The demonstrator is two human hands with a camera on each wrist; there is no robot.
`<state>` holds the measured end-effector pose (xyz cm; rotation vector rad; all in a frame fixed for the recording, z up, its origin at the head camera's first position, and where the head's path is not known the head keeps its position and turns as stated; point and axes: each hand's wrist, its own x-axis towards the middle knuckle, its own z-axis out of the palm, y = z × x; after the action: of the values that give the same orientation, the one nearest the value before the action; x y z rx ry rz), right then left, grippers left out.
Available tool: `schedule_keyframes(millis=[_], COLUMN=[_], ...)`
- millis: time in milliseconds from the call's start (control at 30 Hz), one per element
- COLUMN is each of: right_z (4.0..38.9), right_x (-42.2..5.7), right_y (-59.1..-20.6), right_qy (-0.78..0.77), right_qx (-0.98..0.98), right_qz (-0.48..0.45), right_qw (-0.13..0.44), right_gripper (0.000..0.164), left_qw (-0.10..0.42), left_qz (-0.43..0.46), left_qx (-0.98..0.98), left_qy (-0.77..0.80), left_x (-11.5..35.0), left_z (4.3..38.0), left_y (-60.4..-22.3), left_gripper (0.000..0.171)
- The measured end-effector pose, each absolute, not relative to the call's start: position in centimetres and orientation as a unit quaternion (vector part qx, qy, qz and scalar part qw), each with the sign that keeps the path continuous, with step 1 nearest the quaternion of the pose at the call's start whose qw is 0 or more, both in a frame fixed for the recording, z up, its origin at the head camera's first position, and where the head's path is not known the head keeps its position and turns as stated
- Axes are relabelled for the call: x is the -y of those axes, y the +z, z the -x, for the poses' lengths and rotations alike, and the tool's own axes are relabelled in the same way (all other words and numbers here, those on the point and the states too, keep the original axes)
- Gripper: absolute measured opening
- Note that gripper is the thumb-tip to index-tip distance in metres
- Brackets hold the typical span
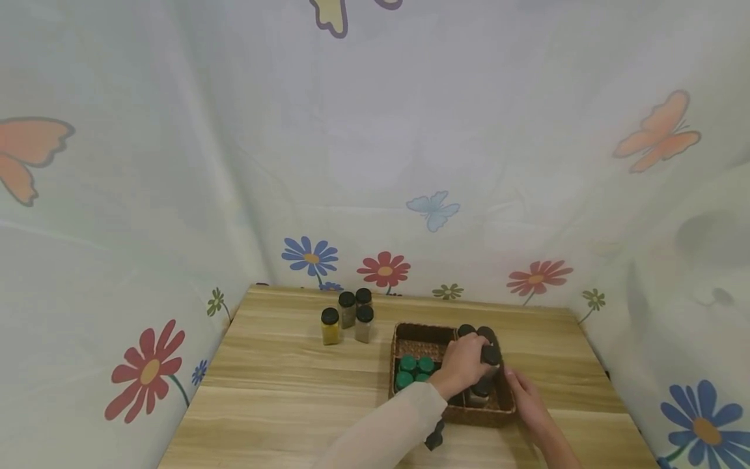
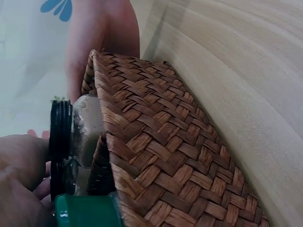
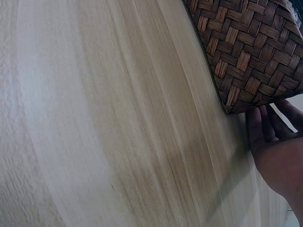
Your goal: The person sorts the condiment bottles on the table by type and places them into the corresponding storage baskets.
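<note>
- One black-lidded jar (image 1: 491, 355) sits at the basket's 2 o'clock (dial centred on the basket, 12 at the far wall), in the right-hand compartment.
- Left hand (image 1: 465, 363) grasps it from above, fingers bent about the lid.
- Step in hand reads as settling the jar among its neighbours. Best done, I judge: keep it upright, lower straight down, ease the fingers off last so no adjoining lid gets knocked.
- Look of it: dark round lid; body mostly hidden by hand and wall. Left-wrist view catches a nearby clear jar (image 2: 90, 125), pale contents, lid above the rim.
- Basket (image 1: 486, 418): brown diagonal weave, upright sides, divider inside. Green-lidded jars (image 1: 408, 363) cluster toward 9 o'clock.
- Right hand (image 1: 530, 397) at 4 o'clock, holding no jar, fingers laid along the basket's end wall. Light counter-pressure there should stop sliding; squeezing might bow the weave.
- Farther out, 10 o'clock: four black-capped jars (image 1: 347, 310) upright on the wooden table (image 1: 281, 378), one with yellow contents.
</note>
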<state>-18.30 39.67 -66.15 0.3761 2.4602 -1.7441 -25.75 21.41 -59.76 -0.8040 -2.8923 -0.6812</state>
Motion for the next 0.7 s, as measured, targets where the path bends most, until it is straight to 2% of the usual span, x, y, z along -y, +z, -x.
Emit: schedule_keyframes(millis=[367, 700], right_z=[18.5, 18.5], right_x=[-39.7, -39.4], right_y=[-66.2, -66.2], right_qy=[-0.59, -0.582], right_qx=[-0.797, -0.801], right_qz=[-0.112, -0.122], right_qw=[0.062, 0.06], right_gripper=[0.082, 0.085], left_qw=[0.014, -0.034], left_qz=[0.296, 0.303], left_qx=[0.911, 0.855], left_qy=[-0.286, -0.421], left_x=[-20.1, -15.6], left_z=[25.8, 25.3], left_y=[-57.5, -55.9], left_gripper=[0.045, 0.049])
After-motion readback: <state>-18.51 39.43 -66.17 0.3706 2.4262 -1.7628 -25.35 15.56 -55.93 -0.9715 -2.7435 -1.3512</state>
